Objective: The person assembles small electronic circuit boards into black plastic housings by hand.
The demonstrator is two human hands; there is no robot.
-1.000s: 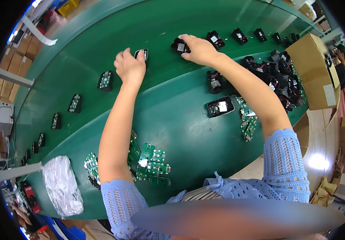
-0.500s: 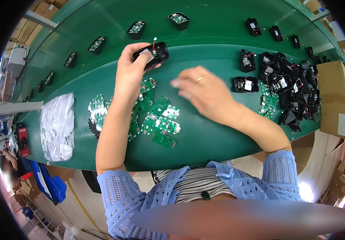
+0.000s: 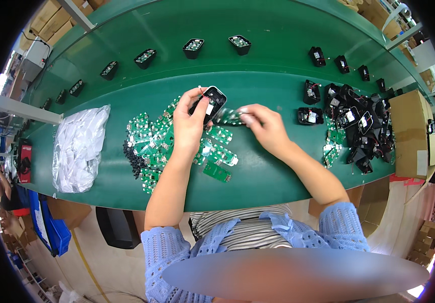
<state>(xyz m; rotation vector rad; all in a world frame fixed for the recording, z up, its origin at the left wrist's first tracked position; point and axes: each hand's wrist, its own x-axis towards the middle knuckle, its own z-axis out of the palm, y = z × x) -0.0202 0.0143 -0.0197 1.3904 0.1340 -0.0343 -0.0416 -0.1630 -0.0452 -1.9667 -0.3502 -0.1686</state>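
Observation:
My left hand (image 3: 191,118) is closed round a black plastic housing (image 3: 218,98), its open side up, with a small white part and a thin wire showing at it. Close to its right, my right hand (image 3: 264,126) pinches a green circuit board (image 3: 231,116), slightly smeared by motion. The board's left end is near the housing; whether they touch I cannot tell. Beneath and left of my left forearm lies a spread of loose green circuit boards (image 3: 149,132), and one single board (image 3: 217,171) lies nearest me. Small black parts (image 3: 134,160) are heaped at the spread's left edge.
At right, a pile of black housings (image 3: 361,126) stands beside more boards (image 3: 332,146) and a cardboard box (image 3: 410,136). A clear plastic bag (image 3: 81,149) of whitish pieces lies at left. Along the far green belt (image 3: 273,65) stand housings, several with boards (image 3: 194,46).
My left hand has brought the housing down and nearer. My right hand, blurred and without a visible board before, now holds a circuit board beside the housing. The view has shifted somewhat.

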